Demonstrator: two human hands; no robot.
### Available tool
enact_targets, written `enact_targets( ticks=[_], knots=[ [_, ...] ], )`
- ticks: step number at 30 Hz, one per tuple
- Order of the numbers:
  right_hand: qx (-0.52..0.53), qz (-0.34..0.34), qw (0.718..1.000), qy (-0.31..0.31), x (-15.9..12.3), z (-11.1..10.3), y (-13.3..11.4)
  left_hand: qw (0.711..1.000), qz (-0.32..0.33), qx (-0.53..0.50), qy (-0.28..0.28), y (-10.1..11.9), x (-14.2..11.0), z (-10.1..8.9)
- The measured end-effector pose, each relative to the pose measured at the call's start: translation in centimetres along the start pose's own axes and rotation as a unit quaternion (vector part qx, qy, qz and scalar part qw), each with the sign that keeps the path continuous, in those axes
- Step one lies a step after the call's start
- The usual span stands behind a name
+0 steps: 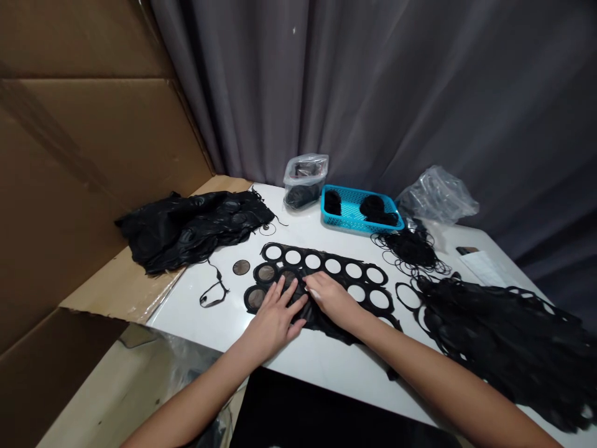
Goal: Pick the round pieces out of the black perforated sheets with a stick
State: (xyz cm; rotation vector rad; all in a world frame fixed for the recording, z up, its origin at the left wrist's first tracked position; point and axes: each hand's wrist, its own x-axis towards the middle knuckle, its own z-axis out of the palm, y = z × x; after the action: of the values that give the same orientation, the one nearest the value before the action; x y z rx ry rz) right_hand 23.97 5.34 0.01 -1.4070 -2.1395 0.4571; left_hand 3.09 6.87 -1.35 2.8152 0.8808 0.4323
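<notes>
Grey fabric curtains (354, 93) back our white table (219, 323); left hand (275, 314) spread, right hand (333, 300) bunched (gripping or not, we cannot tell) on a black holed sheet (321, 320) mid-frame, its right looking cleared, round grey-brown discs (256, 298) remaining leftward.

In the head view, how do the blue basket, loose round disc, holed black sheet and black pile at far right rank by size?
Largest to smallest, as they look:
1. black pile at far right
2. holed black sheet, partly covered
3. blue basket
4. loose round disc
</notes>
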Motion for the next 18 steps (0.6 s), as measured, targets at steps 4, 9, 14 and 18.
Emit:
enact_targets(
  ticks=[4,9,14,18],
  knots=[
    [-0.013,0.081,0.992,0.094,0.8,-2.0,2.4,1.0,-0.01,0.006,-0.004,0.2,0.1,0.0],
    [0.024,0.166,0.964,0.208,3.0,-5.0,4.2,1.0,-0.004,-0.016,0.011,-0.2,-0.4,-0.3],
    [0.136,0.09,0.983,0.082,4.7,-2.0,0.9,0.998,-0.043,0.004,0.052,-1.8,-1.8,-0.5],
    [0.201,0.075,0.977,-0.001,4.8,0.3,-1.0,0.998,-0.043,0.012,0.043,-2.3,-2.5,-0.6]
  ],
)
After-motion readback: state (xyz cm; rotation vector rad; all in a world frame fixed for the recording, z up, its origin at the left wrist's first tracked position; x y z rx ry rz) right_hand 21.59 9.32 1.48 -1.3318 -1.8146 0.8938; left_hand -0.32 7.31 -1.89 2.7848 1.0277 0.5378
